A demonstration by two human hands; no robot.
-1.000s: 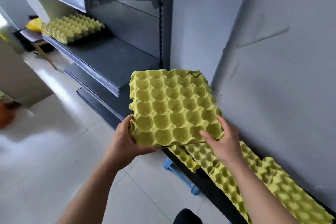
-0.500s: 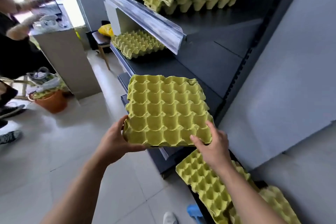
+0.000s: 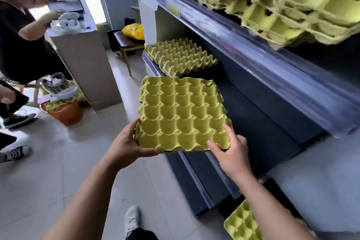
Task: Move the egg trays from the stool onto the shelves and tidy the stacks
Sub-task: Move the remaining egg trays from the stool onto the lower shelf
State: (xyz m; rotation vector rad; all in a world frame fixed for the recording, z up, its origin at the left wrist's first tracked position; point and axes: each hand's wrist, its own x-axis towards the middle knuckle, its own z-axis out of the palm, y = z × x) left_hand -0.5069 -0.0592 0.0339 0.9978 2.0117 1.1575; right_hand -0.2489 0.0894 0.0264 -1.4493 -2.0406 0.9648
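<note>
A yellow-green egg tray [image 3: 182, 115] is held level in front of the dark middle shelf [image 3: 259, 122], partly over its front edge. My left hand [image 3: 127, 145] grips its near left corner. My right hand [image 3: 230, 154] holds its near right edge, fingers spread on top. Further along the same shelf sits a short stack of trays [image 3: 181, 57]. The upper shelf [image 3: 233, 31] carries tall tray stacks [image 3: 288, 4]. At the bottom right another tray [image 3: 242, 222] lies low down, partly hidden by my right forearm.
A person in black [image 3: 21, 31] stands at the left by a beige counter [image 3: 83, 60]. An orange bucket [image 3: 65, 112] stands on the floor. A stool with a yellow bag [image 3: 134, 31] is beyond the shelves. My shoe [image 3: 132, 220] is on the tiled floor.
The view has swung left and up from the low trays. The held tray has gone from tilted to level and now reaches the middle shelf's edge. Both hands keep their grip.
</note>
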